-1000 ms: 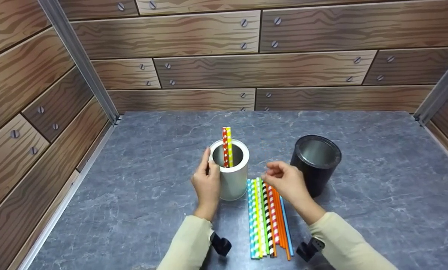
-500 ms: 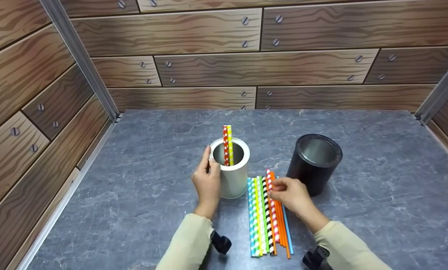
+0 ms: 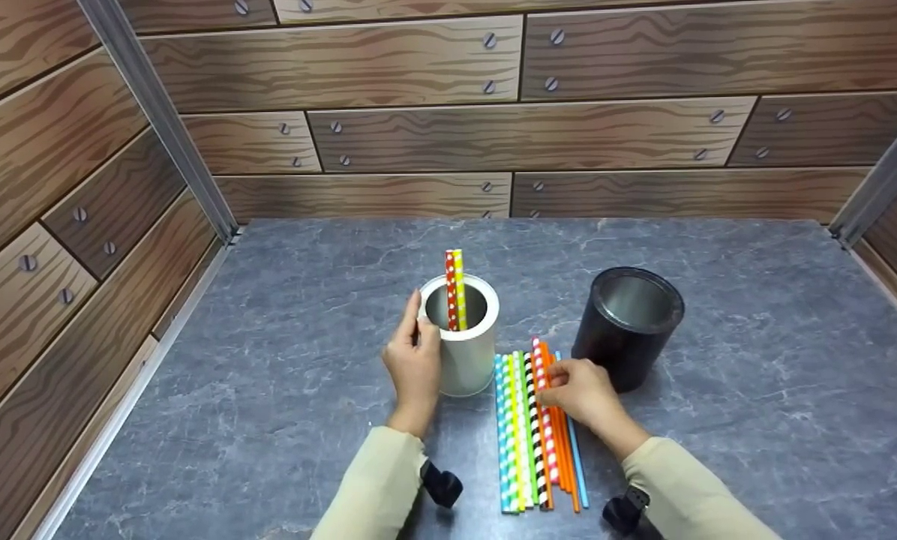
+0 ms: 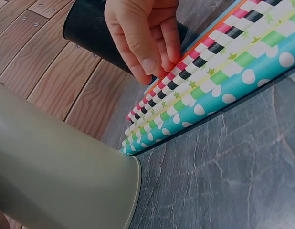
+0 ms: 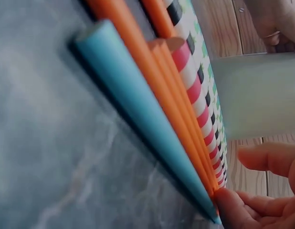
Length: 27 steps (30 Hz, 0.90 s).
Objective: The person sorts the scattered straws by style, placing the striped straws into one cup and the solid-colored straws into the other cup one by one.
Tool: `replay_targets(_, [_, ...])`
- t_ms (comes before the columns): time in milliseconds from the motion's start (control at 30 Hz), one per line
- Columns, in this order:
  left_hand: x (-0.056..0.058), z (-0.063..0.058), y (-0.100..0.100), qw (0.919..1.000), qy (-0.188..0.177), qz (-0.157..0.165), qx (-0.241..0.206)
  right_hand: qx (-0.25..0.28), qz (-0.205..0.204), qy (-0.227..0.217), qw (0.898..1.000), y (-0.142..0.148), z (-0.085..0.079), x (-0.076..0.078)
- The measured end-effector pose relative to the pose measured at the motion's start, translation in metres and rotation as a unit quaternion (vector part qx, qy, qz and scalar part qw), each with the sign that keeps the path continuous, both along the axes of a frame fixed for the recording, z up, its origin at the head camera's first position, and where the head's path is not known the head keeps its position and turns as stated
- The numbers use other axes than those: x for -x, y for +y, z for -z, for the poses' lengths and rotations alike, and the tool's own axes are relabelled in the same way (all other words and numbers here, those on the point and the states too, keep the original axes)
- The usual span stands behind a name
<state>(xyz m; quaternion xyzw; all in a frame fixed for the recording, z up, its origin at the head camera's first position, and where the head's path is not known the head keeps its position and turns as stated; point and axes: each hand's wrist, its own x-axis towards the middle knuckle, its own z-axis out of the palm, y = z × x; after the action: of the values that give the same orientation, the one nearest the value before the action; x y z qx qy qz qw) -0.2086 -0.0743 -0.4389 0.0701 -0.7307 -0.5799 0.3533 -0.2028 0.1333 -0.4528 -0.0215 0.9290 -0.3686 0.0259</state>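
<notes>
My left hand holds the left side of a white can, its thumb and index finger near the rim. Two paper straws, one red and one yellow with white dots, stand inside. To the right my right hand reaches down to a row of colourful paper straws lying side by side. In the right wrist view its fingertips touch the far ends of the orange straws, with the thumb held apart. A plain blue straw lies at the row's outer edge.
A black can stands upright just beyond my right hand. Wood-patterned walls enclose the grey marbled table at the back and sides.
My right hand has come down and slightly right from above the straws onto the orange and pink-striped ones, whose upper ends now poke out further. The left hand and white can have stayed put.
</notes>
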Motion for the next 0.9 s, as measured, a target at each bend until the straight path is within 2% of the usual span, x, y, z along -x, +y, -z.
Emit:
replay_targets(167, [-0.0003, -0.0004, -0.0011, 1.0000, 0.000, 0.002, -0.001, -0.049, -0.019, 0.025, 0.998, -0.0060, 0.0014, 0.0038])
replay_targets(333, [-0.0002, 0.0001, -0.0002, 1.0000, 0.006, 0.001, -0.004, -0.070, -0.021, 0.046, 0.996, -0.0096, 0.0045, 0.0060])
replay_targets(900, [0.0003, 0.0012, 0.0002, 1.0000, 0.007, -0.003, -0.001, -0.023, -0.008, 0.010, 1.000, -0.0057, 0.0089, 0.0102])
